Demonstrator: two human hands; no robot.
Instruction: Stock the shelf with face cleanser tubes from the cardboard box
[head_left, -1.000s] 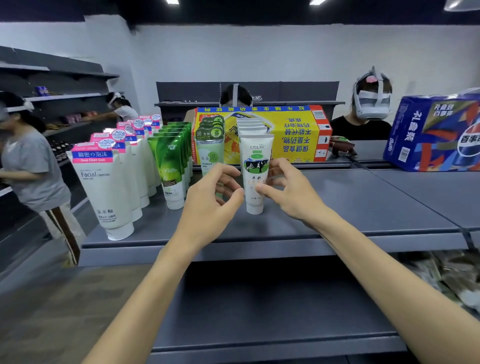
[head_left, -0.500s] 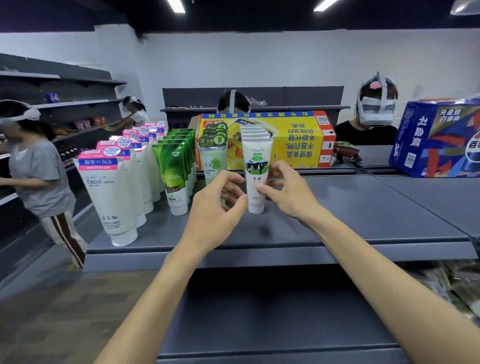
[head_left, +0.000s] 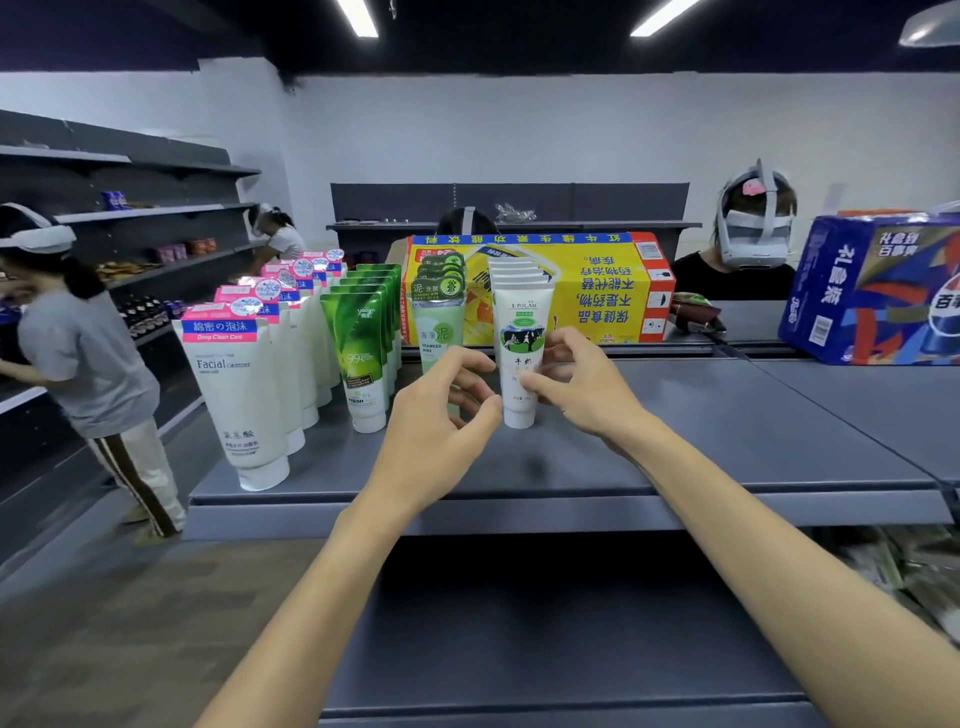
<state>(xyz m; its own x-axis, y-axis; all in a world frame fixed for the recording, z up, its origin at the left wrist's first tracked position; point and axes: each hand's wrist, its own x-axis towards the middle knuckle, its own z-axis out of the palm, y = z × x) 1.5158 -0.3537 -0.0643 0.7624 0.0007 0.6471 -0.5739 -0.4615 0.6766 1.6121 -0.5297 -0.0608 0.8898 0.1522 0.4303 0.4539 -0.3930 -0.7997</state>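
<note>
While upright, milk tube (head_left: 521, 358), right hand (head_left: 582, 387) pinching, left hand (head_left: 441, 421) curled.

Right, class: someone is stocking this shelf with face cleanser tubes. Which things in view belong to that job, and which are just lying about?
Part of the job:
- white cow-label tube, right hand pinching it, left hand beside it
- pale green tubes
- dark green tubes
- pink-topped tubes
- shelf

Just lying about:
- yellow box
- blue box
</note>
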